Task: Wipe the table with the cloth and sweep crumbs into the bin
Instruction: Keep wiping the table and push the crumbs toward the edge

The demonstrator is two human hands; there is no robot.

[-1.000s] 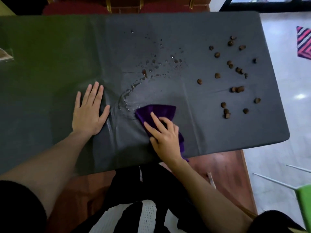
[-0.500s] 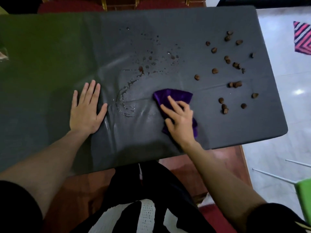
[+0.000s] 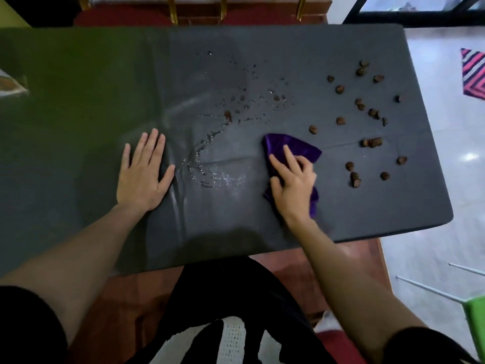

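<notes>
Wiping step under way: right hand (image 3: 294,185) presses purple cloth (image 3: 291,148) on desk (image 3: 341,211), near its front edge. Left hand (image 3: 144,174) flat, fingers spread, holding nothing. Next likely: cover spill (image 3: 210,164), then crumbs (image 3: 367,114) toward right edge; bin unseen.

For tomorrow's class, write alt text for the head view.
A right hand presses a crumpled purple cloth on a dark grey table, between spilled water droplets and scattered brown crumbs. The left hand lies flat.
</notes>
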